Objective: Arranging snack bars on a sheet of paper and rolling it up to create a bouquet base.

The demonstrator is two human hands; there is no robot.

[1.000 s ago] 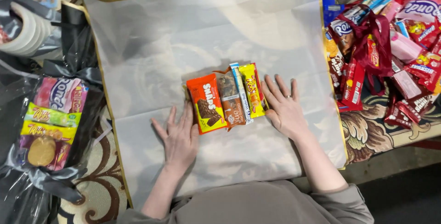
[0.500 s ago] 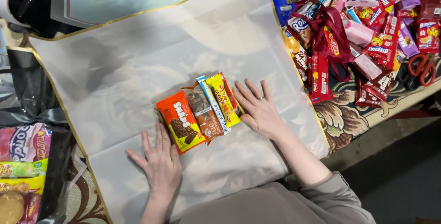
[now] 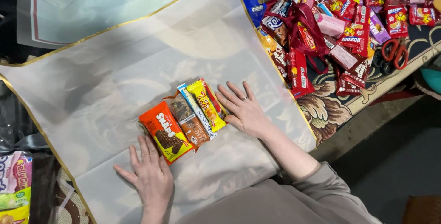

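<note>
While both hands lie flat and open, nothing is gripped: the left hand [image 3: 151, 176] is pressed palm-down on the sheer white wrapping sheet [image 3: 115, 63] just below the orange snack pack [image 3: 165, 132], and the right hand [image 3: 243, 110] is laid beside the yellow snack bar [image 3: 207, 105], fingertips touching the bundle's edge. A brown biscuit pack [image 3: 190, 122] is wedged between the two, near the sheet's middle. The snacks appear to be squared into a tidy cluster. Next, a firm, even hold seems called for so the cluster stays together. A heap of loose snacks [image 3: 344, 26] and red scissors [image 3: 396, 52] are seen well apart, on the right.
</note>
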